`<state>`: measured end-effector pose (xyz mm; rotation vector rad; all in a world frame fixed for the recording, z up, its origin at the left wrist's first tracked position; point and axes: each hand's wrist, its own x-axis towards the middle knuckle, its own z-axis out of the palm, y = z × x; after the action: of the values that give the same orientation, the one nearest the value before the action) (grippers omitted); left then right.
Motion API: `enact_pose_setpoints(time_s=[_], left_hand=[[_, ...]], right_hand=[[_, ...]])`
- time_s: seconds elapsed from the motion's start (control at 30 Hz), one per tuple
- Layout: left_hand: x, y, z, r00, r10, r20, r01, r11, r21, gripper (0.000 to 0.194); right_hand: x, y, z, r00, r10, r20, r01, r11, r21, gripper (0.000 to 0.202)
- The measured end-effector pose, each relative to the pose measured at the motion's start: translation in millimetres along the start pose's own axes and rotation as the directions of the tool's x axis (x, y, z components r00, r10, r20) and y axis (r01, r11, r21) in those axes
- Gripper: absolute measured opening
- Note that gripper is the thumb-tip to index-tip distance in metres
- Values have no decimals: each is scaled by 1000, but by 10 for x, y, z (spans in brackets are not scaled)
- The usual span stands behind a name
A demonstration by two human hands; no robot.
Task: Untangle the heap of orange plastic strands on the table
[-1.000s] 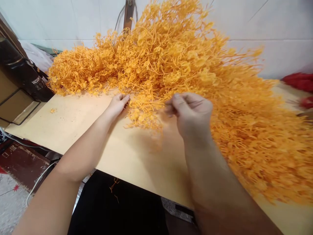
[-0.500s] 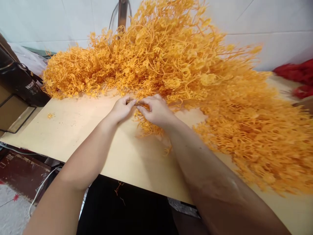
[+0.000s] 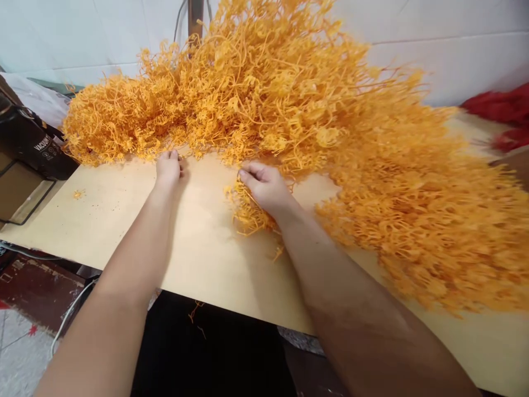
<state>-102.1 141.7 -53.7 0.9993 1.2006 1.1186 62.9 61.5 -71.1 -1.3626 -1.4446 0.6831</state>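
A large heap of orange artificial foliage [image 3: 264, 105] spreads across the pale table [image 3: 198, 220] and toward the right. My left hand [image 3: 168, 167] is closed at the heap's front edge, left of centre; what its fingers hold, if anything, is too small to make out. Farther right, my right hand [image 3: 264, 184] pinches an orange sprig [image 3: 249, 212], whose curly tips hang below the fingers over the table. The two hands are well apart.
At the left edge stand a black vacuum flask [image 3: 39, 140] and a cardboard box [image 3: 16, 187]. Red material [image 3: 502, 107] lies at the far right. A small orange piece [image 3: 78, 194] rests on the table's left part. A white wall rises behind.
My left hand has moved left, away from my right hand, to the heap's front edge. My right hand stays with the sprig. The view has shifted slightly.
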Motion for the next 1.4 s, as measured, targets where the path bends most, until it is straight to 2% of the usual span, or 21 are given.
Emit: enact_pose_setpoints(time_s=[0.07, 0.17, 0.27, 0.37, 0.47, 0.53, 0.6, 0.67, 0.7, 0.8, 0.87, 1.0, 1.07, 1.1, 1.17, 1.23, 1.27, 1.33, 1.4], left_hand=[[-116, 13, 16, 1000, 3, 13, -4, 997, 75, 18], [-385, 5, 150, 975, -22, 222, -19, 983, 184, 21], [-573, 1, 258, 921, 22, 389, -132, 957, 258, 16], [-604, -32, 282, 894, 101, 437, -268, 901, 341, 20], [-555, -144, 304, 869, 203, 451, -406, 813, 417, 28], [-520, -229, 341, 846, 272, 459, -473, 780, 410, 27], [-492, -275, 381, 826, 308, 471, -494, 798, 345, 22], [-463, -265, 404, 839, 293, 459, -444, 856, 265, 21], [-446, -245, 406, 864, 271, 424, -395, 887, 237, 23], [-397, -166, 383, 951, 186, 248, -236, 953, 188, 27], [-386, -134, 371, 974, 154, 169, -181, 971, 158, 29], [-427, -116, 411, 981, 122, 152, -141, 983, 118, 29], [-414, -92, 415, 986, 90, 138, -104, 990, 97, 27], [-383, -68, 393, 993, 75, 93, -81, 995, 63, 26], [-276, 1, 286, 997, 32, -64, -36, 997, -65, 25], [-153, 80, 119, 977, -19, -211, -23, 981, -192, 23], [-108, 112, 37, 970, -35, -240, -18, 976, -217, 21], [-88, 142, -63, 978, -73, -196, 31, 978, -206, 17], [-168, 126, -47, 994, -102, -46, 98, 991, -95, 11]], right_hand=[[11, 38, -18, 997, 52, -64, -43, 990, 133, 16], [32, 80, 9, 989, 46, -142, -20, 984, 179, 11], [35, 87, 40, 975, 51, -216, -5, 978, 206, 11], [25, 83, 50, 966, 61, -252, -6, 977, 214, 12], [19, 92, 64, 972, 49, -230, -2, 980, 197, 13], [20, 92, 74, 976, 48, -214, -3, 979, 206, 13], [23, 71, 74, 976, 54, -210, -4, 973, 232, 14], [26, 28, 59, 976, 81, -200, -24, 962, 271, 15], [26, 3, 48, 978, 101, -184, -44, 955, 292, 17], [13, -56, 18, 985, 137, -109, -98, 947, 305, 21], [-4, -60, 17, 993, 105, -50, -92, 974, 208, 20], [-30, -9, 59, 996, 19, 86, -10, 995, -100, 22], [-37, 7, 79, 994, 29, 109, -11, 986, -164, 21], [-42, 6, 83, 993, 36, 114, -17, 986, -165, 21], [-54, -15, 77, 991, 36, 127, -22, 994, -109, 20], [-64, -43, 61, 992, 25, 124, -24, 1000, -11, 19], [-66, -52, 54, 994, 27, 110, -31, 999, 33, 19], [-61, -54, 48, 996, 42, 74, -49, 994, 101, 19], [-51, -37, 52, 997, 43, 56, -51, 986, 159, 16]])
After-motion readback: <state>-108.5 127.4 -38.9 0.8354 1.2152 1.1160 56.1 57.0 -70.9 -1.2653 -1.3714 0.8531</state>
